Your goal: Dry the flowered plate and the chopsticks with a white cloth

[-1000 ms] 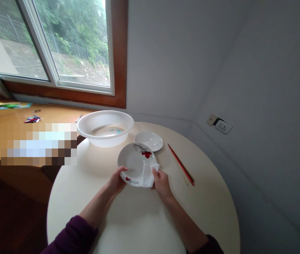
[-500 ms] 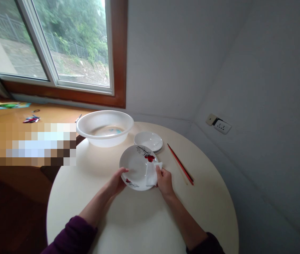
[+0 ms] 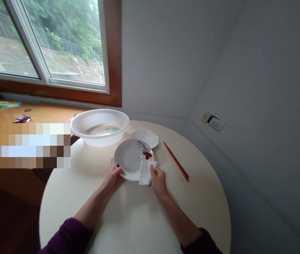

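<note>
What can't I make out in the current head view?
- Left hand: some fingers, hidden by the plate.
- White wipe: cloth or paper, too little detail; the right hand covers part.
- Stacked dishes: exact count, partly hidden by the plate.
- Pixelated patch: whatever lies beneath, masked.
- Round table: near edge, cut off by the frame.

Most fingers of the left hand [image 3: 115,175] were out of sight beneath the flowered plate [image 3: 130,158]; those of the right hand [image 3: 158,180] were largely hidden behind its thumb and the white cloth [image 3: 145,173]. Just beyond the fingers, the plate covered part of the stacked dishes [image 3: 147,137]. Well left of them, a pixelated patch [image 3: 30,145] masked whatever lay there. Behind the fingers, the picture's bottom edge cut off both sleeves [image 3: 69,234].
</note>
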`<state>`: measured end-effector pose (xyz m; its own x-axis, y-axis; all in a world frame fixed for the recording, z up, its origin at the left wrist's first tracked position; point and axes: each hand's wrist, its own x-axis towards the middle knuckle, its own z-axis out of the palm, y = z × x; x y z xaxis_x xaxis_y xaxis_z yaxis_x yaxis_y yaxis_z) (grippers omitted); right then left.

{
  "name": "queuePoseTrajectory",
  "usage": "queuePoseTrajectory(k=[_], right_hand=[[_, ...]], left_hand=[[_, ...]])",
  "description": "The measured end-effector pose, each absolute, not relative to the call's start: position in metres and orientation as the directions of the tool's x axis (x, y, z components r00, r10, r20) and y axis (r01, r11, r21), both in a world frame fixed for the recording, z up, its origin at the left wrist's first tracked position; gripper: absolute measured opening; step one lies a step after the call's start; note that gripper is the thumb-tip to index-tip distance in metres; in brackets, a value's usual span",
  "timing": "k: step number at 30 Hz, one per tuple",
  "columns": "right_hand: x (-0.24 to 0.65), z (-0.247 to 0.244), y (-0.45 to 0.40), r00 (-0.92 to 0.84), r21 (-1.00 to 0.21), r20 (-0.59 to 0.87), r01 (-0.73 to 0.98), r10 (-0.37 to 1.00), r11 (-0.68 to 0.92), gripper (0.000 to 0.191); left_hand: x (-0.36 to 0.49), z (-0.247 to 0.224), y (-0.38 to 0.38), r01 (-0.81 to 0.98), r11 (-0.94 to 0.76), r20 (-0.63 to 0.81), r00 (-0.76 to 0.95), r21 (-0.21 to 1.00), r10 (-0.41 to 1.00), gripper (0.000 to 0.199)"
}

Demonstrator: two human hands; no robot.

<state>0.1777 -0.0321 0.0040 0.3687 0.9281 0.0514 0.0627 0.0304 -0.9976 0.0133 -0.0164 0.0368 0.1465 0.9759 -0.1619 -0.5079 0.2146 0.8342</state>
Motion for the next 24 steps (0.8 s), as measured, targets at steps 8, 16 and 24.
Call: queuePoseTrajectory(k=[8, 16, 24], right_hand=[[0.180, 0.005, -0.033, 0.385, -0.994, 0.081, 0.104, 0.919, 0.044, 0.050], [0.192, 0.007, -0.028, 0.469, -0.957, 0.236, 0.263, 0.851, 0.120, 0.051], [0.202, 0.007, -0.025, 0.513, -0.990, 0.140, 0.083, 0.847, 0.113, 0.050]], left_hand=[[0.005, 0.026, -0.010, -0.439, 0.143, -0.105, 0.109, 0.887, 0.988, 0.044], [0.003, 0.021, -0.009, -0.398, 0.141, -0.094, 0.136, 0.907, 0.986, 0.051], [0.005, 0.026, -0.012, -0.389, 0.251, -0.199, 0.170, 0.886, 0.965, 0.034]])
